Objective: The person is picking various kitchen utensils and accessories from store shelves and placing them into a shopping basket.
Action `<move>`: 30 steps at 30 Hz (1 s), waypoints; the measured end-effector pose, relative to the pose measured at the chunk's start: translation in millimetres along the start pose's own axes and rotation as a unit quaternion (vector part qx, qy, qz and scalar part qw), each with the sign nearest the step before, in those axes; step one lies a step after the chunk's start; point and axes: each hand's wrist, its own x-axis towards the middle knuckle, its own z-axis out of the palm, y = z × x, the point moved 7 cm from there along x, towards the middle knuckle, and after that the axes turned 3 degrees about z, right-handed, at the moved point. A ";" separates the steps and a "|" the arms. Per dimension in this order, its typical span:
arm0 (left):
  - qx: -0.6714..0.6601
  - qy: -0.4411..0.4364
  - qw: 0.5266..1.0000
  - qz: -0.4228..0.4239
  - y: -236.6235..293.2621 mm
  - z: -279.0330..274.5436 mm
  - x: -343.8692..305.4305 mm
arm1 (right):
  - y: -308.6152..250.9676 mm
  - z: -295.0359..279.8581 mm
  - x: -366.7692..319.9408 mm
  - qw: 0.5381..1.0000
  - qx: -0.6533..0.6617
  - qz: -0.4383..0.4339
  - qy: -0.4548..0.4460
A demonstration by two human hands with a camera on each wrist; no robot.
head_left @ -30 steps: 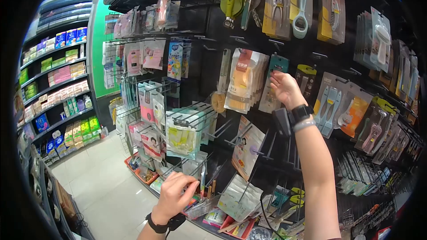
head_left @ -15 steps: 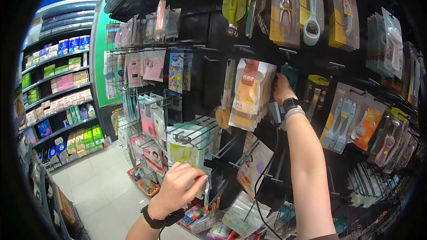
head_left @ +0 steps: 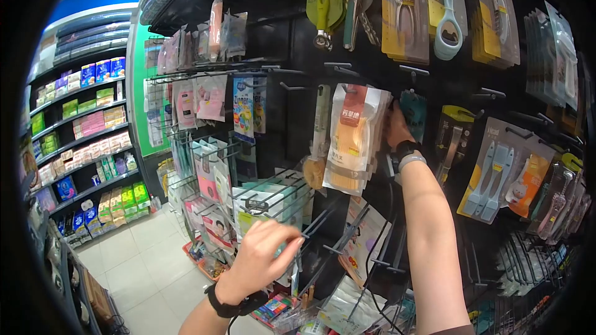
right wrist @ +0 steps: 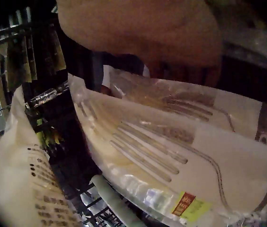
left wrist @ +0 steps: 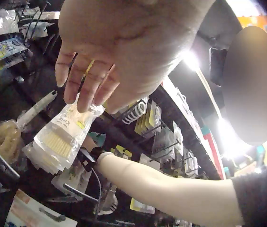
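My right hand reaches in between a hanging row of fork packs and a teal-topped pack on the display wall. Its fingers are mostly hidden behind the fork packs, and I cannot tell whether they hold one. Close up in the right wrist view, a clear bag shows fork shapes, with the hand above and behind it. Low in front of the rack, my left hand hangs with loosely bent fingers. The left wrist view shows that palm holding nothing.
Metal hooks jut out below the fork packs. Carded kitchen tools hang above, and a blue utensil set hangs to the right. At left are wire racks of bagged goods. Shelves of boxes stand across the tiled floor.
My right hand has gone from the front of the teal-topped pack leftward, in behind the fork packs. The left hand has shifted slightly right, still holding nothing. The head view has shifted too.
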 end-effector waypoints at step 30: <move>0.116 0.104 0.988 0.015 36.7 15.9 70.8 | -63.2 148.0 -215.9 0.950 0.101 -0.068 -0.289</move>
